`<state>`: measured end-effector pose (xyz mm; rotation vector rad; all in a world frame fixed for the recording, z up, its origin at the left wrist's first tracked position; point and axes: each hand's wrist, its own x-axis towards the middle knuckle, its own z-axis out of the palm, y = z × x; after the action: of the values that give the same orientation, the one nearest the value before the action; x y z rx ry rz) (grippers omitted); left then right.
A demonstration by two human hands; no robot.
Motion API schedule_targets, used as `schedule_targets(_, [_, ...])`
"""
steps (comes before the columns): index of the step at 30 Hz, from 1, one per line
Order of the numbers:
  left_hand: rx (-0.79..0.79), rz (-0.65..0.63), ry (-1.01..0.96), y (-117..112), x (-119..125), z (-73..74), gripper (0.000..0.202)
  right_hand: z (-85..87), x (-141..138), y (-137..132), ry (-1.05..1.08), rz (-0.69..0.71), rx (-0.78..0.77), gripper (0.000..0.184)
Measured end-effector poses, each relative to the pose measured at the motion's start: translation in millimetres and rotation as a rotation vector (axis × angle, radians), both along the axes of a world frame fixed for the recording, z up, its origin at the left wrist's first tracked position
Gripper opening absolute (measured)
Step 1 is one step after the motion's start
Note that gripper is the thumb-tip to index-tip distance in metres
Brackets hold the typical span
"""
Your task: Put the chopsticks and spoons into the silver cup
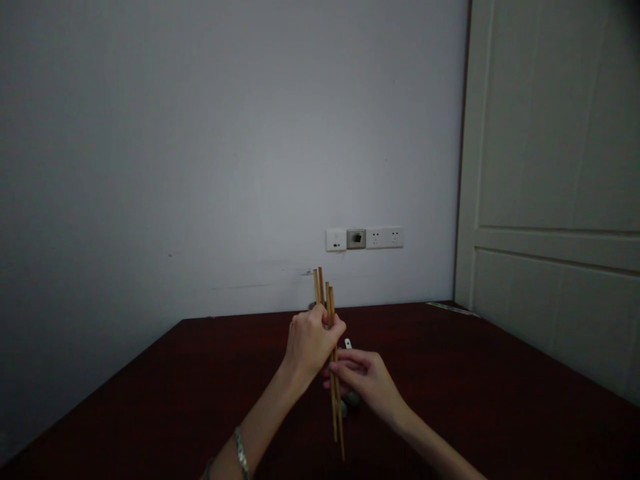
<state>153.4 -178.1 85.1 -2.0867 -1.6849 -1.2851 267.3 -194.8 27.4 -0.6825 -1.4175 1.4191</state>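
My left hand [310, 340] is closed around a bunch of wooden chopsticks [334, 373], held nearly upright above the dark red table [150, 400]. Their upper ends stick out above the fist and their lower ends reach down toward me. My right hand [363, 377] pinches the chopsticks just below the left hand, fingers pressed together on them. A bracelet sits on my left wrist. A small white and grey object [349, 347] lies on the table behind the hands, partly hidden.
A white wall stands behind the table with a row of sockets [364, 238]. A pale panelled door [555, 187] is at the right. A thin flat strip [450, 307] lies at the table's far right corner.
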Motion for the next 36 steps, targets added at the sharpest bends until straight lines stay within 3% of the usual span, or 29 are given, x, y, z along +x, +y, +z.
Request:
schedule_targets(7, [0.023,0.039,0.056,-5,2,1.2,0.019,4.8,1,-2,-0.013,0.003,0.008,0.039])
schedule_targets(11, [0.049,-0.036,0.075,-7,-1,3.5,0.02,4.2,4,-1,-0.005,0.019,0.032,0.039])
schedule_targets(16, [-0.056,-0.317,-0.121,-8,-11,12.3,0.027,3.7,8,2,-0.018,0.018,0.069,0.037])
schedule_targets(20, [-0.276,-0.619,-0.432,-5,-20,16.2,0.029,7.4,11,0,-0.039,-0.002,0.085,0.037])
schedule_targets(23, [-0.417,-0.74,-0.605,0,-25,15.3,0.03,8.8,12,0,-0.047,-0.007,0.069,0.039])
schedule_targets(36, [-0.472,-0.774,-0.73,2,-25,13.4,0.028,5.5,13,4,-0.066,0.014,-0.007,0.038])
